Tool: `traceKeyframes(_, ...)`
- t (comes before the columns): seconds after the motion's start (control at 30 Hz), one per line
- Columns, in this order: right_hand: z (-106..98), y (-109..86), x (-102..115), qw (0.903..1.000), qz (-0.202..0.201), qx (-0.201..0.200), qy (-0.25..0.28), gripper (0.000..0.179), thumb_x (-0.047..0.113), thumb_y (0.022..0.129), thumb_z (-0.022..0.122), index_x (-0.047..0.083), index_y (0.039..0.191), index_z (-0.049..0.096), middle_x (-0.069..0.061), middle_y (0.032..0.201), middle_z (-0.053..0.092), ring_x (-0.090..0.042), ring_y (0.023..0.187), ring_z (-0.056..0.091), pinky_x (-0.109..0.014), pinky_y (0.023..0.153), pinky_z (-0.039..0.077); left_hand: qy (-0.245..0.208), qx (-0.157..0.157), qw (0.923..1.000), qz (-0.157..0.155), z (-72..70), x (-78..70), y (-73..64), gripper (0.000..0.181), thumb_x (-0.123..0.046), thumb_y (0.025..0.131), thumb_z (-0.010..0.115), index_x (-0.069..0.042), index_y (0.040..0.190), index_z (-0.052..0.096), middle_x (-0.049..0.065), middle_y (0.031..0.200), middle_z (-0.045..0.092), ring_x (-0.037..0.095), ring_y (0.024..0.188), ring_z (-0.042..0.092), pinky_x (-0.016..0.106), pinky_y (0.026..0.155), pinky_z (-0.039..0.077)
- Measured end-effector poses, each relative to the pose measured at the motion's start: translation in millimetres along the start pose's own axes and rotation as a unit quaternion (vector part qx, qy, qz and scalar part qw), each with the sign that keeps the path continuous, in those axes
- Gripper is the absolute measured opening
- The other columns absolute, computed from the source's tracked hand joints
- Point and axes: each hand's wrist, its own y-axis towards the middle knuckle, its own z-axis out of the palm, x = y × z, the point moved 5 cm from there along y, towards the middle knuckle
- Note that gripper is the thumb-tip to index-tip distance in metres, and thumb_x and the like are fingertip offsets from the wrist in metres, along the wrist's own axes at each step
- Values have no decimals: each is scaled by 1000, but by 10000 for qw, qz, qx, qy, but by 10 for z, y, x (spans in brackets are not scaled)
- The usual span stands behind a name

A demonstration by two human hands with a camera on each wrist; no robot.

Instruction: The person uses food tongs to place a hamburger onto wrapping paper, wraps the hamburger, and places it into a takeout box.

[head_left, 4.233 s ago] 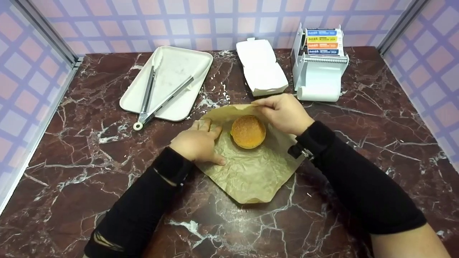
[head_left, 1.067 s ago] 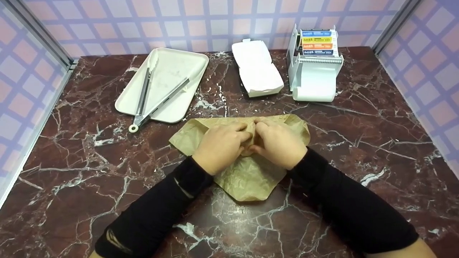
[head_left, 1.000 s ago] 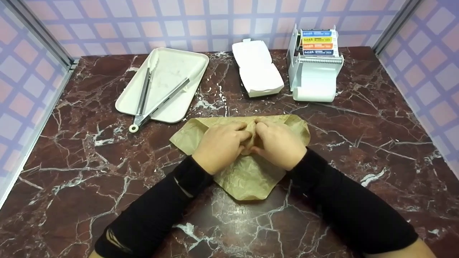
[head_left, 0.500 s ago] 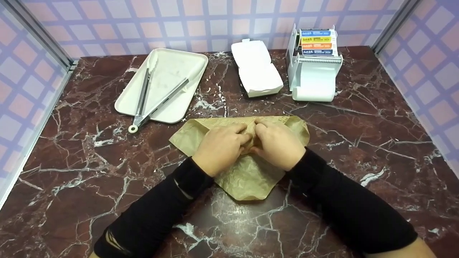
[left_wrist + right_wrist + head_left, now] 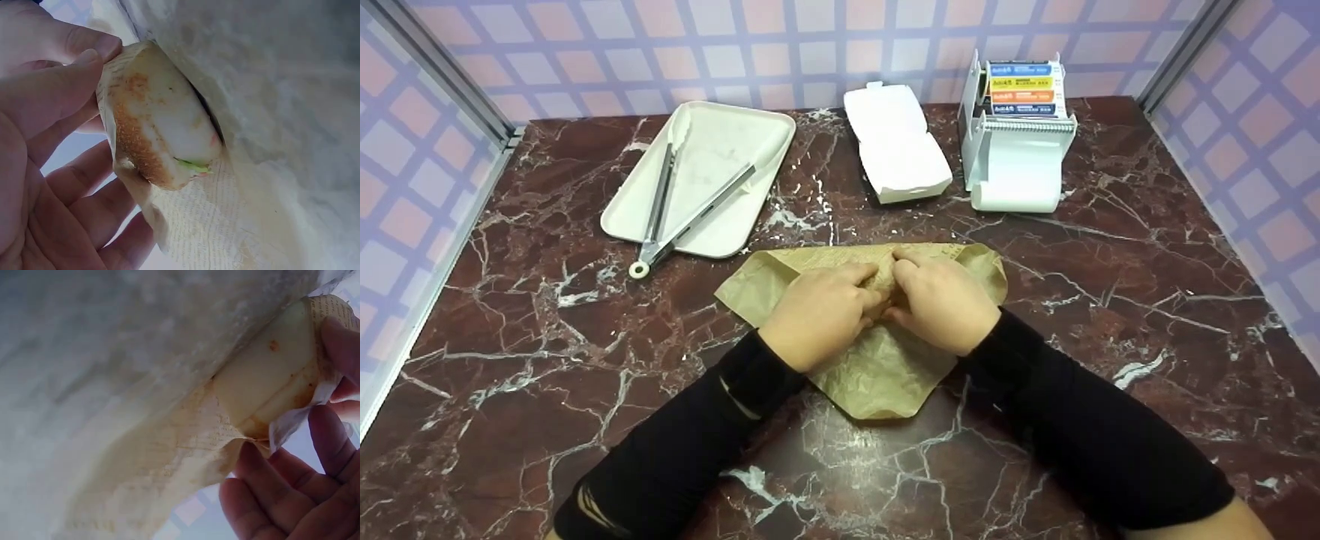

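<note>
A sheet of brown wrapping paper (image 5: 877, 375) lies on the table with its far side folded over a burger. From the head view the burger is hidden; the left wrist view shows its bun (image 5: 160, 124) with a bit of green at the edge, and its pale side (image 5: 270, 365) appears in the right wrist view. My left hand (image 5: 821, 311) grips the folded paper against the burger from the left, fingers curled. From the right, my right hand (image 5: 949, 304) holds the paper the same way, thumb tip near the left fingers. The paper's near corner lies flat toward me.
A cream tray (image 5: 712, 142) at the back left bears metal tongs (image 5: 701, 210), whose ringed end overhangs its near edge. An open white box (image 5: 904, 150) stands at the back middle. Right of it is a label dispenser (image 5: 1020, 142). Patterned walls enclose the marble-look table.
Since about four seconds ago, the paper's far side has come down over the burger, hiding the bun, and both hands have closed in on it. Over the last second the hands barely move.
</note>
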Motion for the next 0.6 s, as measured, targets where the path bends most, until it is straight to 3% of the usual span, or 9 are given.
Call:
traceKeyframes(0.13, -103, -14, -13, 9999, -144, 1, -20, 33, 31, 86, 87, 7, 93, 65, -22, 143, 65, -41, 122, 68, -55, 111, 53, 73, -5, 10000, 19, -1, 7, -8, 30, -33, 96, 76, -26, 125, 78, 9, 154, 59, 30, 130, 65, 49, 108, 55)
traceKeyframes(0.27, -230, -100, 62, 9975, -583, 340, 225, 33, 35, 84, 89, 11, 94, 69, -9, 115, 76, -27, 102, 71, -45, 97, 59, 224, 35, 9997, 74, -5, 2, -10, 35, -29, 98, 73, -26, 133, 74, 11, 154, 59, 30, 127, 66, 49, 107, 57)
traceKeyframes(0.37, -266, -222, 187, 9871, -1143, 931, 631, 38, 45, 80, 90, 17, 97, 72, 5, 95, 73, -13, 84, 66, -35, 81, 59, 223, 66, 9997, 119, -10, -1, -13, 37, -26, 100, 70, -27, 137, 71, 13, 155, 57, 31, 130, 65, 50, 109, 56)
traceKeyframes(0.5, -213, -356, 351, 9674, -1770, 1645, 759, 53, 65, 76, 83, 19, 102, 73, 9, 97, 74, -9, 85, 66, -35, 84, 59, 181, 7, 9996, 228, -18, 5, -22, 37, -29, 99, 72, -26, 136, 72, 13, 154, 58, 30, 133, 62, 49, 111, 54)
traceKeyframes(0.6, -139, -387, 406, 9623, -1872, 1900, 536, 57, 68, 75, 83, 20, 103, 73, 8, 99, 75, -11, 88, 67, -38, 90, 58, 166, 2, 9995, 287, -19, 17, -33, 40, -31, 97, 75, -25, 136, 72, 12, 152, 58, 28, 134, 60, 48, 112, 53)
